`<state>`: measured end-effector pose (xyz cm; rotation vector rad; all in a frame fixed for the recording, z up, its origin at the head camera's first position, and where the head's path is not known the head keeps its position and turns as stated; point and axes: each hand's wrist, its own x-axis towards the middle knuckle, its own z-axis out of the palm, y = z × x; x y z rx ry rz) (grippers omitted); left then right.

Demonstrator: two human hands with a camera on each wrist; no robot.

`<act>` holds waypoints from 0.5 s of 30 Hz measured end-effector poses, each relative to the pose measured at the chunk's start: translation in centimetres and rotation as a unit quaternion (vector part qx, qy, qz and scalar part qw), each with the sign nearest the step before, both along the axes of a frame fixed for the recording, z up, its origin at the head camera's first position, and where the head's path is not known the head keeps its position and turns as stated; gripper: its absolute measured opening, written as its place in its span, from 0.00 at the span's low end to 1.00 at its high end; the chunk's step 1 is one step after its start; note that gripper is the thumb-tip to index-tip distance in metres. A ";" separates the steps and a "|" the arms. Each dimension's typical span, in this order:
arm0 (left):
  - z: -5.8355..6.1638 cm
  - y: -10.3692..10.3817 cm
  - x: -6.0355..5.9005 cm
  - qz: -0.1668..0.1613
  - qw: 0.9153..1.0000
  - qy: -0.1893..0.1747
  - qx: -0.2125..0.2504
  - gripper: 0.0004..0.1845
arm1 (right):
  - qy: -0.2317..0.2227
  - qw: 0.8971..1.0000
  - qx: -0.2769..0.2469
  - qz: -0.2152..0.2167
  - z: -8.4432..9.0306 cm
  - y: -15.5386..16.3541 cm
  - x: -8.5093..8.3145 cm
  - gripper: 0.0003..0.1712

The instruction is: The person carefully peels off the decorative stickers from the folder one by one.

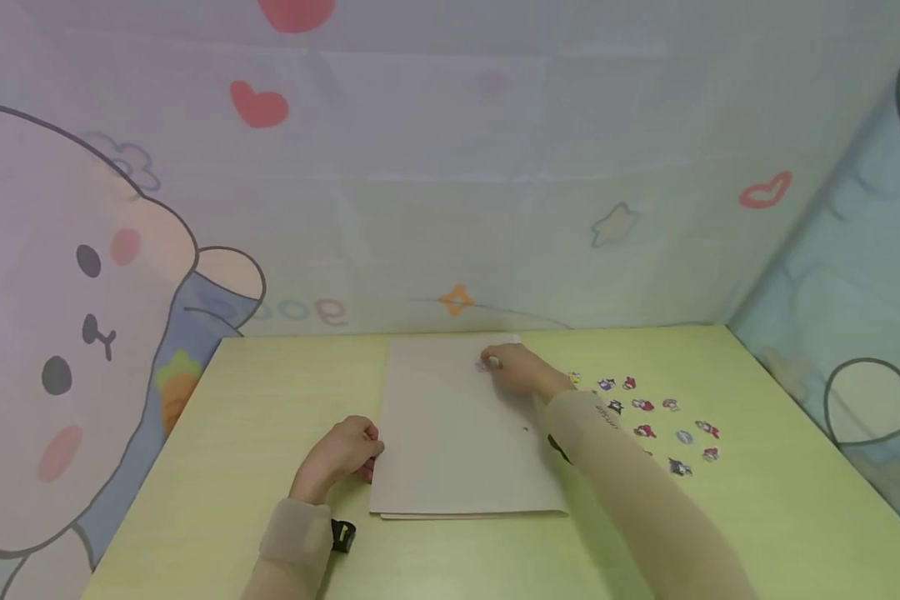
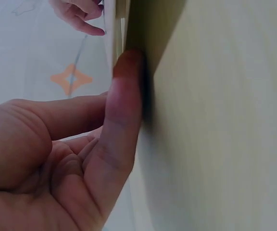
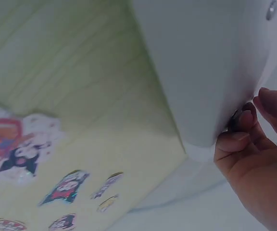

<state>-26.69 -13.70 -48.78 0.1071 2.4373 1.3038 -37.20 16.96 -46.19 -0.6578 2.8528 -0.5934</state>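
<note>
— Where is the sheet of paper (image 1: 457,425) from where you stand?

— Flat on the green table (image 1: 270,400), about the middle, its far edge close to the cartoon backdrop (image 1: 82,292). Everything else I place from that sheet.

— And the hands?

— The left hand (image 1: 341,454) sits at the sheet's near-left edge, fingers curled loosely, one fingertip (image 2: 126,62) pressed against the paper's edge as if to steady it. It grips nothing that I can see. The right hand (image 1: 521,371) is over the sheet's far-right corner, fingers bent together around a small pinkish sticker (image 1: 486,364) (too small for me to make out its picture), which is touching or just above the paper.

— Is anything stuck down yet?

— I'd judge this is early. Apart from that one piece under the fingers, the sheet's face looks bare, save a tiny dark speck.

— What's left?

— A whole scatter of stickers (image 1: 648,417) lying on the table just right of the sheet, well over a dozen, none touched. So one is going on, by my reckoning, and nearly all remain.
</note>
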 end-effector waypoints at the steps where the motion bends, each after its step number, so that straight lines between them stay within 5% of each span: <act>1: 0.0 0.0 0.0 0.002 1.000 -0.001 0.000 0.02 | 0.002 1.000 -0.001 0.000 0.0 -0.2 0.0 0.17; 15: -0.1 0.1 -0.1 -0.001 1.000 0.001 -0.011 0.02 | 0.008 1.000 0.006 -0.027 -1.0 -0.7 -0.2 0.13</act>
